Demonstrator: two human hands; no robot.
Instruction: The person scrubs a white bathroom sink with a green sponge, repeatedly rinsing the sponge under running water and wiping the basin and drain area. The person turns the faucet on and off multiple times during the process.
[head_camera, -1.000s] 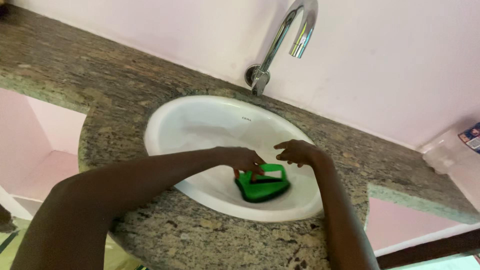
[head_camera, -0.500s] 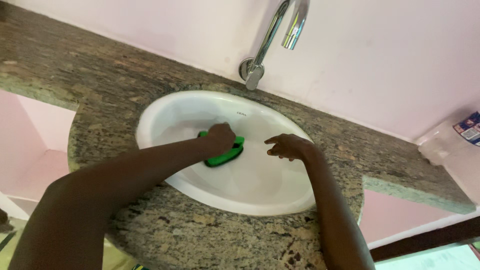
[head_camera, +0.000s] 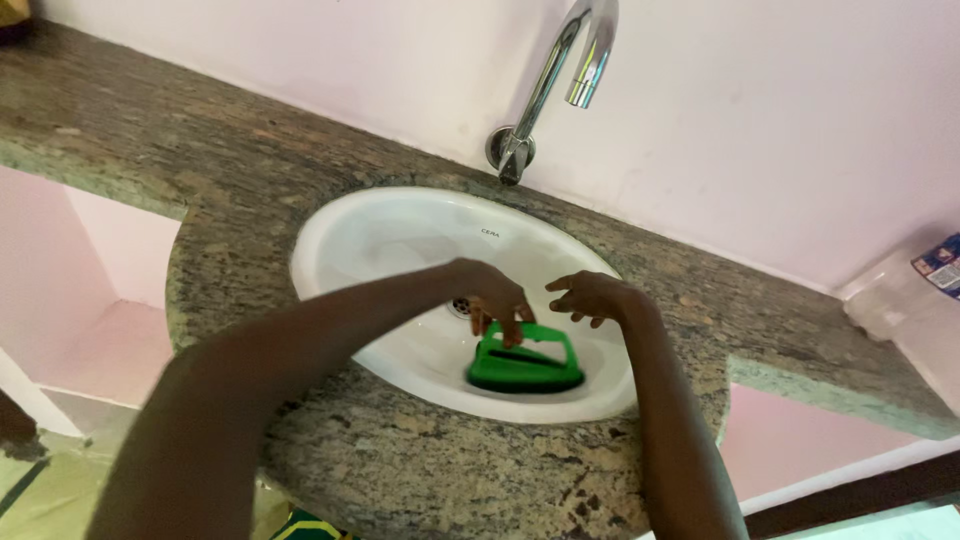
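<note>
A green scrub brush (head_camera: 525, 364) with a loop handle lies against the near inner wall of a white oval sink (head_camera: 385, 235). My left hand (head_camera: 490, 293) reaches over the basin and its fingers hold the brush's handle from above. My right hand (head_camera: 592, 296) hovers just right of it over the basin, fingers loosely spread, holding nothing. The drain (head_camera: 461, 306) shows partly beside my left hand.
The sink is set in a speckled granite counter (head_camera: 250, 170) against a pink wall. A chrome curved tap (head_camera: 560, 75) rises behind the basin. A clear plastic container (head_camera: 905, 290) stands at the right edge. The counter drops away at the left to a pink recess.
My left hand swept the brush from the near right of the basin to its left middle, then back down to the near right wall. The right hand stayed almost still.
</note>
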